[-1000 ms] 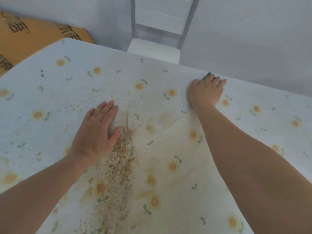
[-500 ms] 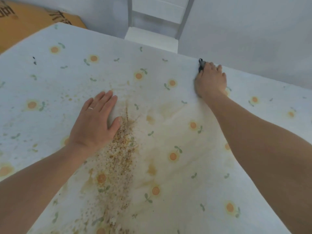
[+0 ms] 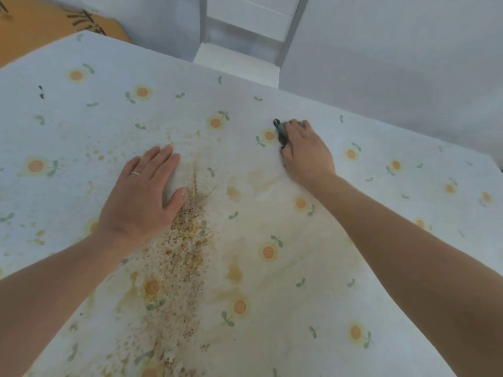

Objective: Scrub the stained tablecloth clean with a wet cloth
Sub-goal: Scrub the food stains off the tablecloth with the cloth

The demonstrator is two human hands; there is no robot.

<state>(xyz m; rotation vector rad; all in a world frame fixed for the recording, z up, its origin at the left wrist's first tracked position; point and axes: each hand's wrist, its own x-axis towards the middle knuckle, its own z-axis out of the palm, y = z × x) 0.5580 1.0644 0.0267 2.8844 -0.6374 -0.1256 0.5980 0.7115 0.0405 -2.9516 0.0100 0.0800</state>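
Observation:
A white tablecloth (image 3: 313, 308) printed with orange flowers covers the table. A wide brown stain with gritty crumbs (image 3: 185, 254) runs down its middle, with paler yellow smears to the right. My left hand (image 3: 144, 197) lies flat on the tablecloth, fingers straight, thumb at the stain's upper edge. Further back, my right hand (image 3: 307, 153) presses down with curled fingers around a small dark cloth (image 3: 281, 131), of which only a bit shows at the fingers.
The table's far edge (image 3: 381, 115) runs diagonally behind my right hand, with a grey wall and a white ledge (image 3: 239, 61) beyond. A brown cardboard box (image 3: 54, 31) stands at the back left. Small dark specks (image 3: 41, 91) mark the tablecloth at the far left.
My right hand has come back from the table's far edge toward me with the dark cloth. My left hand stays flat at the same spot.

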